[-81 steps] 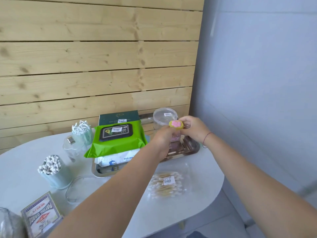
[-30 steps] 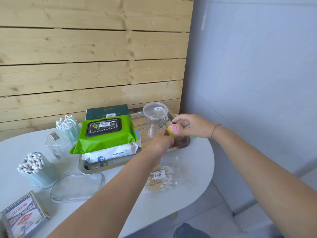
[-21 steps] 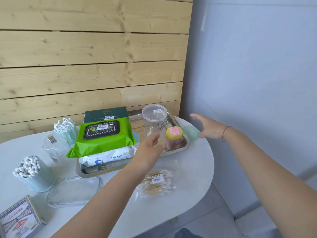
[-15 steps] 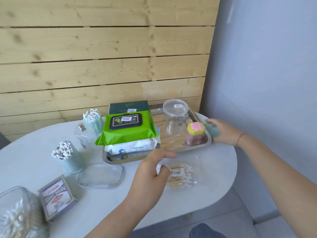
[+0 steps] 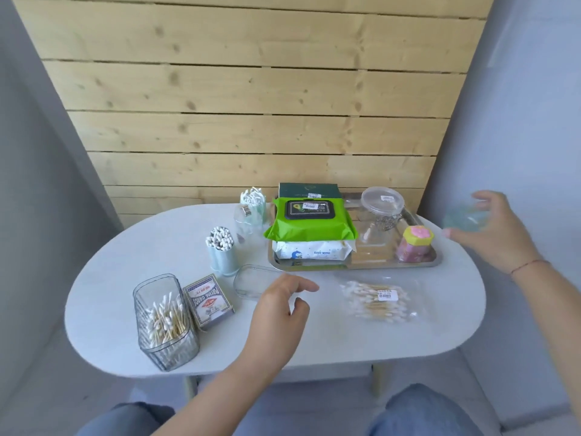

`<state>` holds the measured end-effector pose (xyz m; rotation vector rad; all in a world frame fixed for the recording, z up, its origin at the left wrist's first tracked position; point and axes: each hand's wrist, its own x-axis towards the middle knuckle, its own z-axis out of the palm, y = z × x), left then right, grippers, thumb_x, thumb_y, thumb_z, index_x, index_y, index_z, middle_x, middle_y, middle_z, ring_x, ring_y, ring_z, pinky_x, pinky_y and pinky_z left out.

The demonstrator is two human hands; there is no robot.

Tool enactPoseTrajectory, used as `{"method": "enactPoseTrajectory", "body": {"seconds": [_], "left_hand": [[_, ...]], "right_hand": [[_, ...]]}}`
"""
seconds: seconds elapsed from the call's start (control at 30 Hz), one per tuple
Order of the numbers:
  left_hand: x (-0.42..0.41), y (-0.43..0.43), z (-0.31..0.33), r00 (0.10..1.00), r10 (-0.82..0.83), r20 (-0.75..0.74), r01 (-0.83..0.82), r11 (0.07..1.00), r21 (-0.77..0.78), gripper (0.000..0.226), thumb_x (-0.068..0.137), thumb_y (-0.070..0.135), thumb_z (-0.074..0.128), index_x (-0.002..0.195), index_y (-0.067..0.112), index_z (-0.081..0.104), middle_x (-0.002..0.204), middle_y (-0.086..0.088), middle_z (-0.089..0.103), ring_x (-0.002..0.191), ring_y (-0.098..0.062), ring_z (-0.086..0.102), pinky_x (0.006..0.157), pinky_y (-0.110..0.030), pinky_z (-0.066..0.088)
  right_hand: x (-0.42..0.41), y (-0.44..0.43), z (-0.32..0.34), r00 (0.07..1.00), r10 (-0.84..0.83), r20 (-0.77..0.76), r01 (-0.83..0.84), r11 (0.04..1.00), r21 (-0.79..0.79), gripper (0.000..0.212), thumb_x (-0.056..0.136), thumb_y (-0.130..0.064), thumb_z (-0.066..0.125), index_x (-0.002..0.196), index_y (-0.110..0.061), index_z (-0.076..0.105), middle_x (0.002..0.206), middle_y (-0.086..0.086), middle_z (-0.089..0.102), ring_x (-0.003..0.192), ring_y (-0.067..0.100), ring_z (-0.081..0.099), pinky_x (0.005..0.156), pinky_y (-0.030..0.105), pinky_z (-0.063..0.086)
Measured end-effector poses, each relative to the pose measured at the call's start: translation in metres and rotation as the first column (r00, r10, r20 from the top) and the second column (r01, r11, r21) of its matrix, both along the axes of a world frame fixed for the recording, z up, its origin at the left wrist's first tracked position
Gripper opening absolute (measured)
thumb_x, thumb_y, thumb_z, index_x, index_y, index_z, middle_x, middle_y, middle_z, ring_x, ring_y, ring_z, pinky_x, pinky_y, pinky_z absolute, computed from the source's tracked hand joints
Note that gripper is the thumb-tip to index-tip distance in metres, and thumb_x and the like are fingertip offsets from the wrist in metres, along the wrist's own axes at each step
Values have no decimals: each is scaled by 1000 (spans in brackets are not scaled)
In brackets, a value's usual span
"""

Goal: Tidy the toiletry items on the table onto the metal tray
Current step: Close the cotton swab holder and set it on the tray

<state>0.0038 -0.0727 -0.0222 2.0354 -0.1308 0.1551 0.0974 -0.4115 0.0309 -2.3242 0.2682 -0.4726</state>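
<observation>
Right hand (image 5: 490, 234) grips pale green translucent lid (image 5: 465, 219) off right end of metal tray (image 5: 355, 264). Left hand (image 5: 279, 305) open, empty, hovering above table (image 5: 314, 338) beside bagged cotton swabs (image 5: 379, 299).

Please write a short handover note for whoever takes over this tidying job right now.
Left hand: open, empty, above the table near the clear flat plastic lid.
Right hand: grip closed on a translucent pale-green round object, held off the right end of the shiny metal tray.
Done, on the tray: green wet-wipe pack stacked on a white wipe pack, dark green box, clear lidded jar, small pink jar with yellow flower lid.
Left on the white oval table: bagged cotton swabs, ribbed clear swab box, pale-blue swab cup, playing-card box, items behind the cup.
</observation>
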Motion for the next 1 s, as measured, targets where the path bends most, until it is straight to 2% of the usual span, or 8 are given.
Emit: {"method": "enactPoseTrajectory", "body": {"seconds": [0.13,0.2,0.27,0.37,0.57,0.73,0.8,1.0], "left_hand": [[-10,16,0,999,45,23,-45,999,-30,46,80,-4,50,88,41,58,96,19,62,95,19,49,73,4,34],[-7,31,4,992,119,51,-116,991,-69,40,80,-2,53,100,32,59,103,9,60,100,5,53,78,-2,37],[7,44,9,973,227,34,-221,967,-124,41,80,1,57,116,22,54,113,4,50,104,-10,53,83,-16,40],[28,66,22,933,356,-44,-359,918,-169,54,80,7,63,130,14,43,121,3,38,103,-11,46,84,-29,42],[74,108,46,914,387,-120,-402,903,-151,54,83,12,60,133,11,41,136,-6,40,117,-18,47,86,-31,38],[123,139,58,925,361,-119,-373,923,-99,43,85,4,52,128,12,51,133,-7,52,99,-21,51,77,-29,39],[153,152,65,940,305,-152,-316,947,-60,44,86,-1,50,128,11,52,135,-8,52,99,-21,50,74,-26,39],[227,160,65,942,14,-335,-18,1000,-9,59,85,-5,60,139,9,43,146,-10,42,132,-28,41,110,-38,32]], "right_hand": [[-21,69,22,976,216,11,-211,944,254,64,66,-28,83,116,-31,43,115,-10,59,82,-1,60,64,17,46],[-34,106,25,943,332,-20,-301,878,372,59,67,-33,82,113,-31,45,119,-7,61,68,9,59,56,20,46],[-41,137,24,908,416,-38,-362,829,427,71,60,-43,81,118,-24,47,120,-1,63,87,18,60,69,28,46],[-48,176,24,854,520,-11,-424,709,564,75,45,-47,79,109,-20,51,121,10,64,104,22,57,92,35,43],[-40,206,26,774,632,30,-445,509,737,55,60,-22,75,111,-19,55,126,14,55,110,21,58,93,34,48],[-29,202,21,744,662,88,-415,355,838,56,68,-19,71,121,-11,54,118,14,54,108,28,60,87,39,55],[-21,198,20,740,665,97,-415,340,844,55,69,-22,70,121,-11,56,114,12,58,103,24,63,85,37,56],[20,210,28,737,674,38,-494,500,711,67,60,-31,78,122,-21,54,112,2,63,96,12,66,82,30,56]]}}
